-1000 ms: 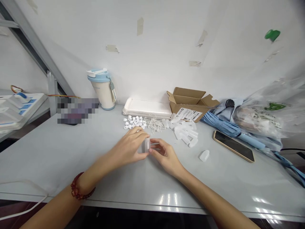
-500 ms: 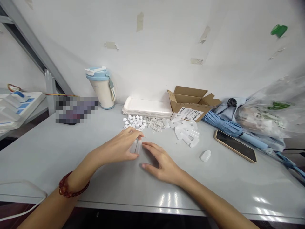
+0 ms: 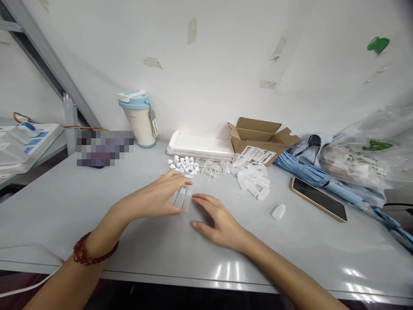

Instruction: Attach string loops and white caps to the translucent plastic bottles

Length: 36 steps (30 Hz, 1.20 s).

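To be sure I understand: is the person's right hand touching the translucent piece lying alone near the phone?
Apart: the head view shows bare grey table between the right hand and that translucent piece.

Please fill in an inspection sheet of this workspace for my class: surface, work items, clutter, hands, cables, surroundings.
Surface: grey tabletop, glossy, with reflections near the front edge.
Work items: small translucent bottles at centre; heaps of white caps, thin hooked strands and translucent plastic pieces; one loose piece apart.
Clutter: tumbler, stacked white trays, open cardboard box, smartphone, blue umbrella, plastic bag.
Hands: left hand spans the bottles, grip unclear; right hand open beside them.
Cables: white cable at front left; coloured wires at back left.
Surroundings: white wall with tape scraps.
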Motion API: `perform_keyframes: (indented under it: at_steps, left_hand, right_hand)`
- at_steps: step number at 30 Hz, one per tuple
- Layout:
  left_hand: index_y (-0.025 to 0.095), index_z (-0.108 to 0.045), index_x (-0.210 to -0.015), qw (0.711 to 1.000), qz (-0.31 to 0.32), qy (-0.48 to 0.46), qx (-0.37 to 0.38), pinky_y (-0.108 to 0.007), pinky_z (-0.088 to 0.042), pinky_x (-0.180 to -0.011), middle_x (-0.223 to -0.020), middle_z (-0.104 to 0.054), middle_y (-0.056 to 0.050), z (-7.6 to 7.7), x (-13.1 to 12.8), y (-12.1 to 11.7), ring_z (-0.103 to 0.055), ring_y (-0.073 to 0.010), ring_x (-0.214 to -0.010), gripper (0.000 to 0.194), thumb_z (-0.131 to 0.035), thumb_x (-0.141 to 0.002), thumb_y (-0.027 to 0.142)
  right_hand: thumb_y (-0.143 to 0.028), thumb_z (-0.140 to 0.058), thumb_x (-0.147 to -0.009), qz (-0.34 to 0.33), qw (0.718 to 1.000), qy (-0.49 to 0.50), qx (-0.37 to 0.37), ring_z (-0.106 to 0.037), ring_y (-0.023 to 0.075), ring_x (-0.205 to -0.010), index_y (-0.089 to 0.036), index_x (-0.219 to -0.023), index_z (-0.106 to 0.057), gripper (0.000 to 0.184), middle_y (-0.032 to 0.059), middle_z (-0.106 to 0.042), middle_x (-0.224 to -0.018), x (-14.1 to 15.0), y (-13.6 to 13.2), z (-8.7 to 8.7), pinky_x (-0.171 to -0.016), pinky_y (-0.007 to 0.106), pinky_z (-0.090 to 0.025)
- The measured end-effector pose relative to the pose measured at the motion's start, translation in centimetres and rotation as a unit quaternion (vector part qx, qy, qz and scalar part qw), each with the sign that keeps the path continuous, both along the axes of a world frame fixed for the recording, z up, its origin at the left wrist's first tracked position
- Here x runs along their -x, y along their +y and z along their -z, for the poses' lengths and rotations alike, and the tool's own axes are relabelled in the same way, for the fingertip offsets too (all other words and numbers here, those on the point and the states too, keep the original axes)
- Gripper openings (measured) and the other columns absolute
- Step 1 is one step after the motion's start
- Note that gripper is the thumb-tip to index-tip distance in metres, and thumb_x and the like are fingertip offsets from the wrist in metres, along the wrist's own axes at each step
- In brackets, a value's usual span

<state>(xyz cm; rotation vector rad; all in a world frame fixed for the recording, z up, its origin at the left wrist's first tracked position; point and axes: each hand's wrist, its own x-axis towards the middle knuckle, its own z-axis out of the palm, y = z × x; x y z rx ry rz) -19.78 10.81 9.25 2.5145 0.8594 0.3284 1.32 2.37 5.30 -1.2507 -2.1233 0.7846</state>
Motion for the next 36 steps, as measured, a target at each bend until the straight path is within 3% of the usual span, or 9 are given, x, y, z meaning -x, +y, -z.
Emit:
perform_keyframes:
  at_steps: [11, 24, 36]
  left_hand:
    - [0.027, -0.053, -0.121, 1.000, 0.003, 0.004, 0.007, -0.038, -0.047, -0.091, -0.117, -0.058, -0.006, -0.02, 0.31, -0.02, -0.050, -0.0271, -0.114, 0.051, -0.063, -0.071, 0.024]
    - [0.024, -0.055, -0.116, 1.000, 0.017, 0.004, 0.011, -0.035, -0.044, -0.091, -0.113, -0.060, -0.005, -0.06, 0.07, -0.18, -0.050, -0.0253, -0.114, 0.045, -0.057, -0.071, 0.020]
    - [0.024, -0.053, -0.117, 1.000, 0.019, 0.003, 0.000, -0.037, -0.044, -0.092, -0.116, -0.059, -0.006, -0.10, 0.14, -0.26, -0.047, -0.0265, -0.117, 0.047, -0.060, -0.071, 0.020]
  right_hand:
    - [-0.021, -0.059, -0.081, 0.001, 0.999, -0.002, -0.033, -0.049, 0.0241, -0.117, -0.021, -0.103, -0.060, 0.022, 0.0111, -0.052, -0.123, 0.05, -0.30, -0.19, -0.098, 0.043, -0.040]
    - [-0.025, -0.060, -0.082, -0.033, 0.995, -0.058, -0.076, -0.044, 0.0261, -0.121, -0.022, -0.114, -0.059, 0.033, 0.0129, -0.049, -0.127, 0.05, -0.26, 0.22, -0.099, 0.044, -0.038]
    - [-0.026, -0.061, -0.081, -0.043, 0.994, -0.060, -0.084, -0.042, 0.0262, -0.122, -0.019, -0.111, -0.061, 0.031, 0.0139, -0.048, -0.127, -0.06, -0.30, 0.25, -0.100, 0.044, -0.037]
